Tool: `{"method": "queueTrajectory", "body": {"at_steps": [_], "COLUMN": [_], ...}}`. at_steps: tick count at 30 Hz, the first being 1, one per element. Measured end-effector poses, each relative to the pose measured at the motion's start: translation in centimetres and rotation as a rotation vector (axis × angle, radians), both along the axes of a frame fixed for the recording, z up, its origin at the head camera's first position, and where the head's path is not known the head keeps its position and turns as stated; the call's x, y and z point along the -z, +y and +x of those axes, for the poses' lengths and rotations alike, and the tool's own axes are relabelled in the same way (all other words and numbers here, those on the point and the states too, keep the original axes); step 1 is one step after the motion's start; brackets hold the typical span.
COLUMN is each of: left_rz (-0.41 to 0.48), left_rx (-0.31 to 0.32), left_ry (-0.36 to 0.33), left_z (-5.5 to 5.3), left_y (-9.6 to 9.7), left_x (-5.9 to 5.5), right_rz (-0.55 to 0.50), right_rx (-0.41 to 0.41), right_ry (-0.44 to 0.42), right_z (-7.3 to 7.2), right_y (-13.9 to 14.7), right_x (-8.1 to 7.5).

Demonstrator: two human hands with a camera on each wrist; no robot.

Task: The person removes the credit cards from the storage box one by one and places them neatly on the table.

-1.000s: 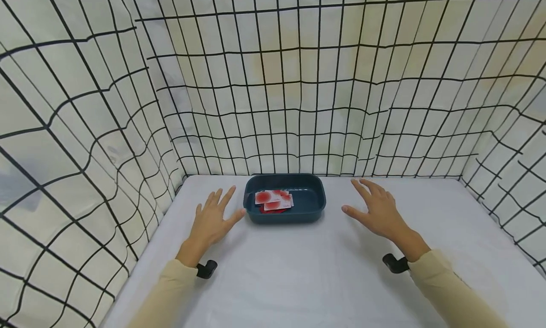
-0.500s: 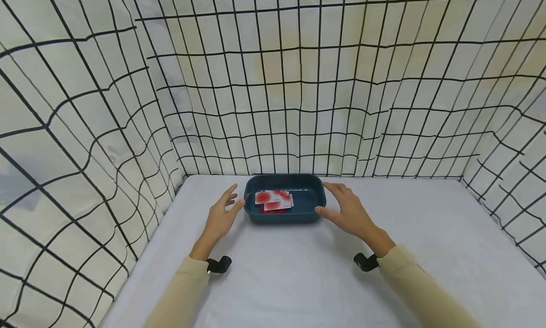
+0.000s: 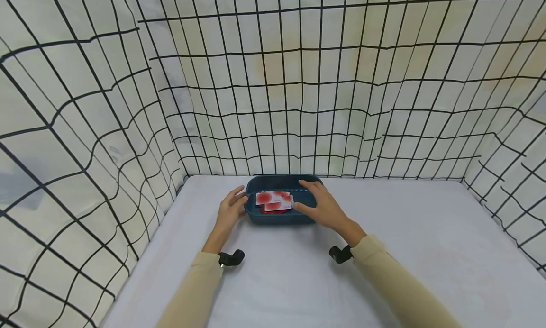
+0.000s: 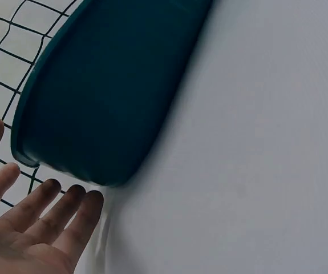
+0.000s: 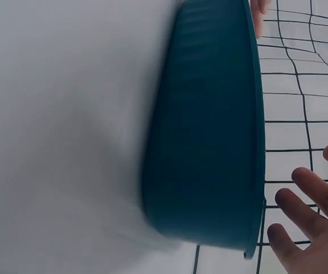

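A dark teal rectangular tray (image 3: 273, 220) with a raised rim stands on the white table near its back edge. Inside, toward its left side, lie several red and white cards (image 3: 278, 205) in an overlapping pile. My left hand (image 3: 230, 213) is at the tray's left end, fingertips right by the outer wall; the left wrist view shows its fingers (image 4: 75, 214) spread and loosely bent just off the end. Above the tray's right half hovers my right hand (image 3: 326, 209), thumb and fingers apart, thumb tip near the cards. Neither hand holds anything.
A white wall (image 3: 281, 72) covered by a black grid net rises behind the table and along both sides. White cloth (image 3: 281, 280) covers the table. A black wrist camera (image 3: 232, 258) sits at my left wrist and another (image 3: 340, 254) at my right.
My right hand has come leftward from beside the tray to over its right half. My left hand has moved right, up to the tray's left end. Tray and cards stay put.
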State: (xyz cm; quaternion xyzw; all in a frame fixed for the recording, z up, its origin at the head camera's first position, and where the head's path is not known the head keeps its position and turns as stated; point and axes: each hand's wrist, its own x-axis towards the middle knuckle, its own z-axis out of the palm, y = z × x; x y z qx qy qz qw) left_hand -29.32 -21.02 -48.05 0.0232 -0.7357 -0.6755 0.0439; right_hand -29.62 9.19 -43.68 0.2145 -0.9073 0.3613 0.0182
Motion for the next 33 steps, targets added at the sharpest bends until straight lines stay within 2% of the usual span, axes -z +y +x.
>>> {"method": "queueTrajectory", "body": {"at_steps": [4,8,14,20,28,33], "left_rz": [0.028,0.051,0.094,0.132,0.172,0.164], "left_rx": [-0.004,-0.003,0.014,-0.001,0.048,0.078], "left_ry": [0.014,-0.018,-0.042,-0.029,-0.022,-0.017], "left_z": [-0.5,-0.8,-0.6,-0.6,-0.6,-0.6], "left_y": [0.1,0.0,-0.3,-0.3,-0.6,-0.8], "left_x": [0.6,1.0,0.7,1.6,2.0,2.0], "right_rz": [-0.025,-0.054,-0.080,-0.069,-0.085,-0.092], "right_rx": [-0.018,-0.046,-0.080,-0.091,-0.116,-0.113], "right_ry": [-0.019,-0.022,-0.030,-0.056,-0.048,-0.059], "right_z": [-0.6,-1.4,-2.5,-3.3,-4.0,-4.6], "right_y": [-1.0,-1.9,-2.9,-3.8,-4.9,-5.8], "right_x": [0.2,0.3,0.8,1.2,1.5,1.7]}}
